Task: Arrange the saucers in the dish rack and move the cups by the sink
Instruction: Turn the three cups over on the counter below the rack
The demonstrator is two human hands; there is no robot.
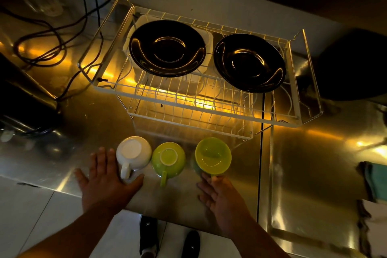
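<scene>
Two black saucers lie flat on the upper tier of the white wire dish rack (209,109), one at its far-left part (167,48) and one at its far-right part (249,63). They rest on top of the wires, not upright in the slots, so a knock to the rack could make them slide.

Near the front edge of the steel counter (303,174) three cups stand in a row, just before the rack. The white cup (134,153) is upside down, its handle pointing to the front edge. The green cup (168,159) beside it is also upside down, and the two look to be touching. The third, yellow-green cup (213,156) is tilted, its opening facing up toward the camera.

The left hand (104,180) is spread flat, fingers released, with the thumb just under the white cup's handle; it grasps nothing. The right hand (219,192) has its fingertips at the lower rim of the tilted cup; whether they really pinch it I cannot tell, because the cup hides them.

The risks, as I judge them: the tilted cup seems held only by the rim, so it may roll or drop on the steel and chip. The cups are close to the front edge, so a careless pull could bring one over onto the tiled floor. The counter looks smooth, so an inverted cup may skid and strike its neighbour. The light is also weak.
</scene>
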